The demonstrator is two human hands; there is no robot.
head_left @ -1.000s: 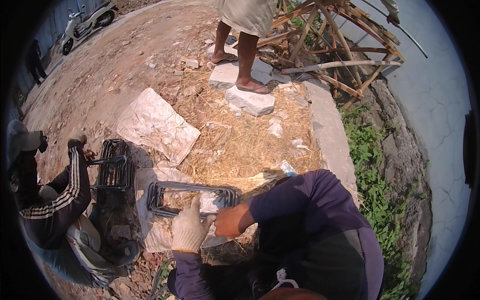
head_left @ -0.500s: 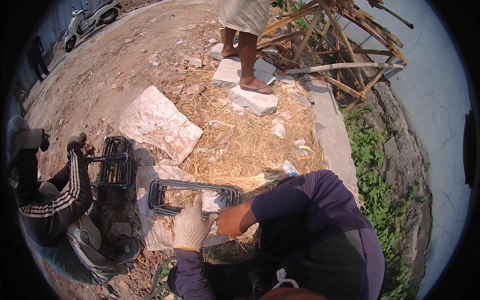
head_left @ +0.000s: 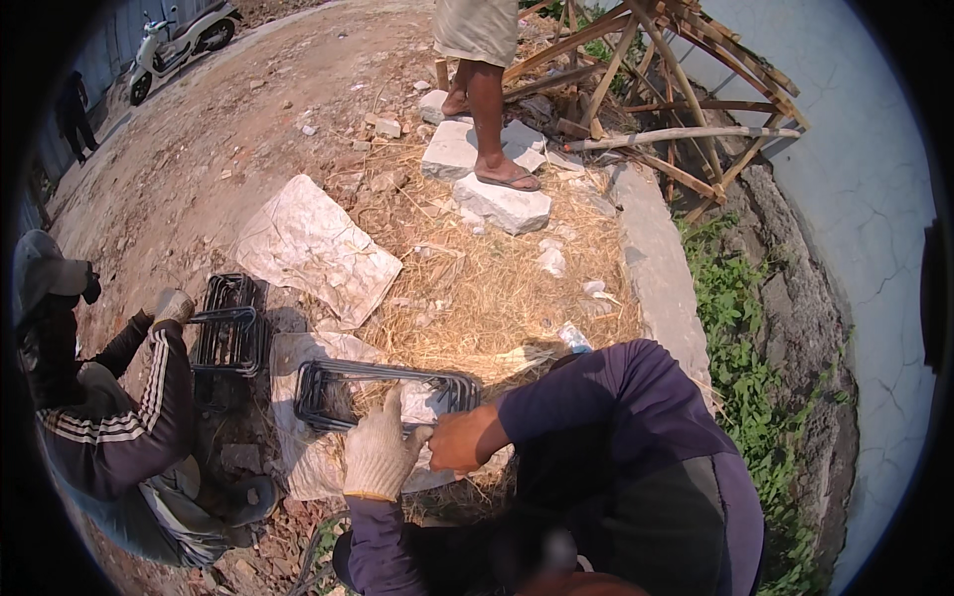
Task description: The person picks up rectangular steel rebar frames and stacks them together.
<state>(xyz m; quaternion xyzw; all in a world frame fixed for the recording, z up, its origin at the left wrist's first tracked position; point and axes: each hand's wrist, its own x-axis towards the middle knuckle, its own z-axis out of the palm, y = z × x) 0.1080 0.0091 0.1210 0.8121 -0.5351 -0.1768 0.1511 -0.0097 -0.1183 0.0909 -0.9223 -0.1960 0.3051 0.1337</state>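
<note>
A stack of rectangular bent-steel stirrups [head_left: 328,373] lies on a pale sack in front of me. My left hand [head_left: 383,455], in a cream knitted glove, is closed at the near long side, its index finger pointing up across the bars. My bare right hand [head_left: 465,438] is curled in a fist over the near right corner of the stack, fingertips close to the left glove. Its palm covers part of the steel. Whether anything small sits between the two hands is hidden.
At the left a crouching co-worker [head_left: 119,397] holds a stirrup by another steel stack [head_left: 227,343]. A person in sandals [head_left: 507,174] stands on white blocks [head_left: 504,203] ahead. Timber trestles [head_left: 696,109] lean near the wall at right. Straw [head_left: 497,298] and a flattened sack [head_left: 316,253] cover the ground.
The co-worker's gloved hand has come down and shifted right, with the arm now bent differently. My own hands and the stirrups look almost unmoved.
</note>
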